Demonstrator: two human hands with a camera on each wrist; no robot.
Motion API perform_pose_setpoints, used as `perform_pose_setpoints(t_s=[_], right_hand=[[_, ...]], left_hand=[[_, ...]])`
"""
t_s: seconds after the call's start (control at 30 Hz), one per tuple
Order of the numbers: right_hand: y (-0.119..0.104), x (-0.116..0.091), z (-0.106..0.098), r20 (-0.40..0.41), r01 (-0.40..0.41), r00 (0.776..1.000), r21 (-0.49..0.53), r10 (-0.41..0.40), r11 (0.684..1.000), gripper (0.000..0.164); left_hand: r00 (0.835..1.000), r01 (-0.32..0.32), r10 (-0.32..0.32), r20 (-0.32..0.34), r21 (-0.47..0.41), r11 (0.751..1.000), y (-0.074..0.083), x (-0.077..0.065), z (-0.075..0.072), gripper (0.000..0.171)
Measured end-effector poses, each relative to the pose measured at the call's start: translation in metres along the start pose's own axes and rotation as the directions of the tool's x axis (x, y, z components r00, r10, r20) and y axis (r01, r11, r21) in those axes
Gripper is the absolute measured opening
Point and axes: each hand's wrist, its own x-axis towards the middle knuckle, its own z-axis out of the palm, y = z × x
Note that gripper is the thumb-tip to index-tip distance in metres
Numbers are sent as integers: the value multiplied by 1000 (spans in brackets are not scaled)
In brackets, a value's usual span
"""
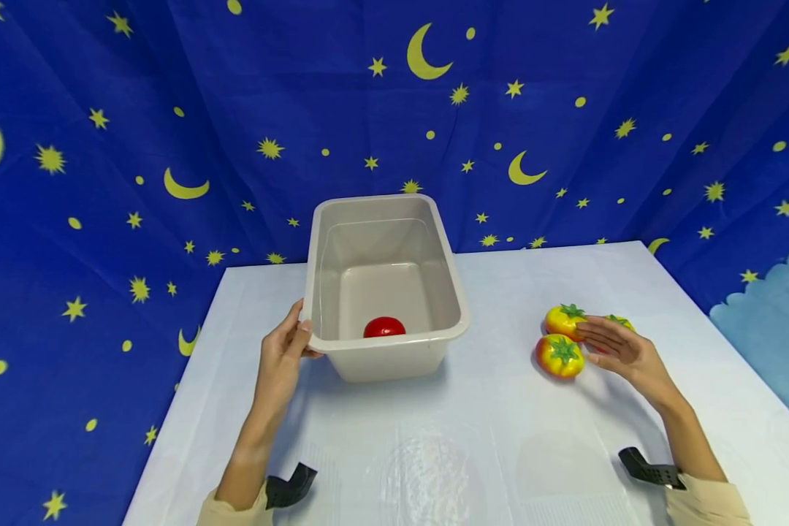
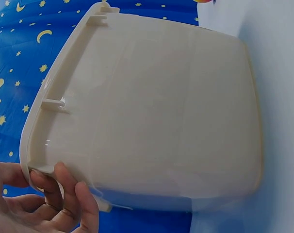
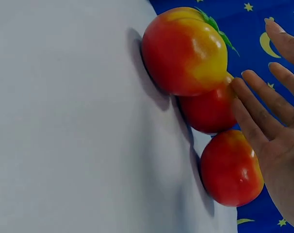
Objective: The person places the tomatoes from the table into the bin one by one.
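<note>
My left hand [image 1: 281, 354] grips the rim of a light grey plastic bin [image 1: 388, 359] at its near left corner, thumb above and fingers beneath. Inside the bin lies a red, round, shiny object [image 1: 384, 326], partly hidden by the near wall. On the right, my right hand [image 1: 634, 361] hovers with extended fingers over three red and yellow toy tomatoes with green leafy tops. The near tomato [image 1: 559, 356] and the far tomato [image 1: 559, 321] lie left of the hand; a third tomato [image 1: 620, 321] is mostly hidden behind it. The right wrist view shows all three tomatoes [image 3: 186, 53] beside the fingers.
A white-covered table [image 1: 486, 438] carries the bin and tomatoes. Behind it hangs a blue curtain [image 1: 342, 109] with yellow moons and stars. Black straps with mounts [image 1: 651, 470] sit on both wrists.
</note>
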Motion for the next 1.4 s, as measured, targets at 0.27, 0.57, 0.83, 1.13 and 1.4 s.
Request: perform_pose_setpoints(t_s=[0.27, 0.57, 0.83, 1.13, 1.4], right_hand=[[4, -6, 0, -3, 19, 1000, 5, -19, 1000, 57], [14, -10, 5, 14, 20, 1000, -57, -20, 998, 54], [22, -10, 9, 54, -5, 999, -46, 7, 999, 56], [25, -9, 13, 33, -50, 998, -137, 55, 989, 66], [21, -3, 15, 10, -157, 986, -273, 166, 949, 68]], left_hand=[[1000, 10, -10, -6, -2, 1000, -1, 1, 0, 47], [1000, 4, -4, -11, 2, 1000, -1, 0, -1, 47], [1000, -4, 4, -4, 4, 1000, 0, 0, -1, 46], [1000, -3, 3, -5, 0, 1000, 1, 0, -1, 46], [1000, -8, 8, -2, 5, 1000, 1, 0, 0, 45]])
